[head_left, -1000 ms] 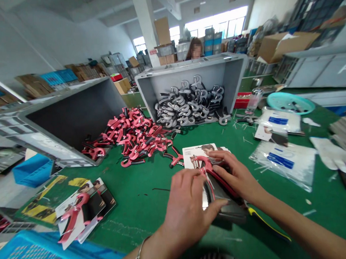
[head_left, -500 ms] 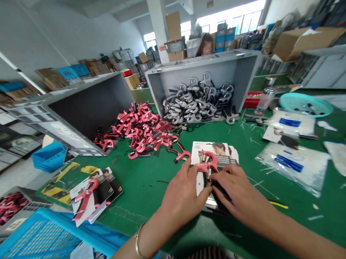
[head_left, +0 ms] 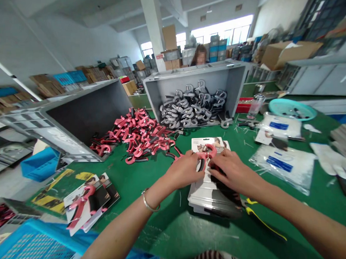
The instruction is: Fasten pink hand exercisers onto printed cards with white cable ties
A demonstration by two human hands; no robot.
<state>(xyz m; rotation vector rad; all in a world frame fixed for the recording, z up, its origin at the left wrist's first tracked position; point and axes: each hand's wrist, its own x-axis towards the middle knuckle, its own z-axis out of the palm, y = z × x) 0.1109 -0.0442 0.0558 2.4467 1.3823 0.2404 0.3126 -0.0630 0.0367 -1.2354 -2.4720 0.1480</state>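
Note:
A pink hand gripper (head_left: 211, 150) with black handle pads lies on the top card of a stack of printed cards (head_left: 204, 197) in front of me. My left hand (head_left: 185, 170) is closed around its left handle, fingers on top and thumb below. From the other side my right hand (head_left: 232, 169) curls over the right handle, which it mostly hides. The fingertips of both hands come close together between the handles; whether they pinch anything small there is hidden. Yellow-handled pliers (head_left: 263, 218) lie beside the stack, partly under my right forearm.
Pink hand grippers (head_left: 145, 133) spill from a grey crate (head_left: 70, 111) on the left. Another crate (head_left: 231, 86) holds grey ones (head_left: 186, 105). Carded grippers (head_left: 84, 200) lie at left, above a blue basket (head_left: 36, 245). Plastic bags (head_left: 285, 164) and a turquoise tray (head_left: 292, 107) are at right. A person (head_left: 199, 55) is beyond.
My view has shifted, so more of the card stack and the pliers shows. Both hands stay at the pink hand gripper, and my right hand has turned slightly over it.

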